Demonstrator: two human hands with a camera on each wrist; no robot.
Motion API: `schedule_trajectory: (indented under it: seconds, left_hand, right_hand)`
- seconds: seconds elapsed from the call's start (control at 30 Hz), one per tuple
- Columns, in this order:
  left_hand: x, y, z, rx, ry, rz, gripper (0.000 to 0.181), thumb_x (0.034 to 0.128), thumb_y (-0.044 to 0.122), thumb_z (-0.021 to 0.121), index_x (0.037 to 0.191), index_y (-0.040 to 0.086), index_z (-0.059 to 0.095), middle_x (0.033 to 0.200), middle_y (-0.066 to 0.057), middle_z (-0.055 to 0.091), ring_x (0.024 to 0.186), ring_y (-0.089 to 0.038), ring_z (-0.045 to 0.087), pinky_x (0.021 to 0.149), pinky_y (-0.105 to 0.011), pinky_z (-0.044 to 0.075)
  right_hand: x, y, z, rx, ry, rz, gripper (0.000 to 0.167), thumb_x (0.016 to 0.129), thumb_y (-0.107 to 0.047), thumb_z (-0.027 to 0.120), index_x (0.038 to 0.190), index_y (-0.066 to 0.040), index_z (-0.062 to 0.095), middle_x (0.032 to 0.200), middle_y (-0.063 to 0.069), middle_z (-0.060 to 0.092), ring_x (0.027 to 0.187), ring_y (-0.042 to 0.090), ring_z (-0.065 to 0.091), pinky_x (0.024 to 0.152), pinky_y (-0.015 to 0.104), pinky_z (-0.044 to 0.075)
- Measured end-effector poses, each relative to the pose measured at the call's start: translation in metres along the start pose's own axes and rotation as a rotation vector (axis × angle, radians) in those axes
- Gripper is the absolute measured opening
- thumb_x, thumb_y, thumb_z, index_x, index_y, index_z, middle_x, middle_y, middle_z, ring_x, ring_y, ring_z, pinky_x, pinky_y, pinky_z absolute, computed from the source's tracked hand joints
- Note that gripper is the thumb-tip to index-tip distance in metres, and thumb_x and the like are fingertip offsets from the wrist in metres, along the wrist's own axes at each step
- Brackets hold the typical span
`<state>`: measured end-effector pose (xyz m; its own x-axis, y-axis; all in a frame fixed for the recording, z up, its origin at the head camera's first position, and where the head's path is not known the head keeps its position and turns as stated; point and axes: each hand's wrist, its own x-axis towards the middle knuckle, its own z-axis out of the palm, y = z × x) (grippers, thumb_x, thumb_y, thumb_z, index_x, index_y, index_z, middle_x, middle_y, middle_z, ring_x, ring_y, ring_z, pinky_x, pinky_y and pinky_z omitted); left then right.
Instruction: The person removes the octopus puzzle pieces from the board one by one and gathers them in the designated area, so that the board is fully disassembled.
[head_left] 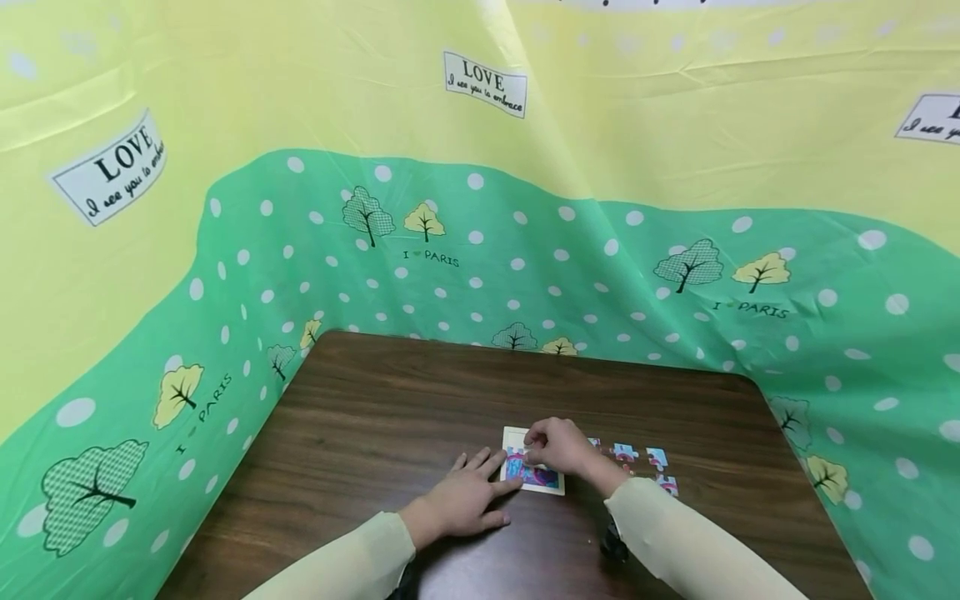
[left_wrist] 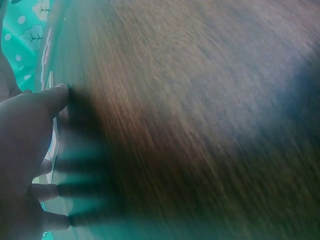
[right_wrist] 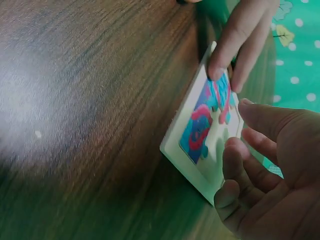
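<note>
In the head view, with twelve at the far edge, the board is laid on the table at about five o'clock from the table's middle. Its near part is filled with colourful pieces; pale base is left bare beyond. From the board's eight o'clock, it is touched by the left hand, whose fingers are spread nearly straight, with nothing gripped. Above the board, the right hand's fingers are held curled; whether a piece is pinched cannot be told. Loose pieces are scattered at three o'clock.
</note>
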<state>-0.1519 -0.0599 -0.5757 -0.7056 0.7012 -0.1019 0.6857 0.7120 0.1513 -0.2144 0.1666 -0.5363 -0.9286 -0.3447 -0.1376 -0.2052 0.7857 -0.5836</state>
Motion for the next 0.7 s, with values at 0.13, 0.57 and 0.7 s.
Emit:
schedule_trajectory:
  seconds: [0.13,0.57,0.7]
  left_hand:
    - [0.001,0.001,0.001,0.026,0.014,0.006,0.061,0.1005,0.062,0.051,0.157,0.041,0.041,0.168,-0.013,0.03,0.15,-0.041,0.035,0.11,-0.067,0.041]
    - [0.0,0.002,0.001,0.02,0.01,-0.007,0.06,0.1004,0.062,0.052,0.156,0.041,0.042,0.168,-0.015,0.029,0.15,-0.042,0.034,0.109,-0.067,0.042]
    - [0.0,0.002,0.001,0.017,0.017,-0.007,0.059,0.1002,0.062,0.052,0.155,0.041,0.044,0.166,-0.017,0.032,0.15,-0.041,0.035,0.108,-0.067,0.043]
  right_hand:
    - [0.002,-0.001,0.006,-0.021,0.003,0.002,0.019,0.081,-0.017,0.087,0.095,-0.012,0.076,0.073,-0.007,0.062,0.067,0.01,0.055,0.065,0.03,0.049]
    - [0.01,0.002,0.018,-0.07,0.006,-0.001,0.02,0.076,-0.02,0.091,0.088,-0.014,0.076,0.067,-0.006,0.057,0.062,0.009,0.051,0.058,0.028,0.043]
    - [0.011,0.005,0.019,-0.068,0.017,-0.005,0.021,0.075,-0.02,0.091,0.088,-0.015,0.075,0.066,-0.007,0.056,0.06,0.009,0.05,0.057,0.027,0.042]
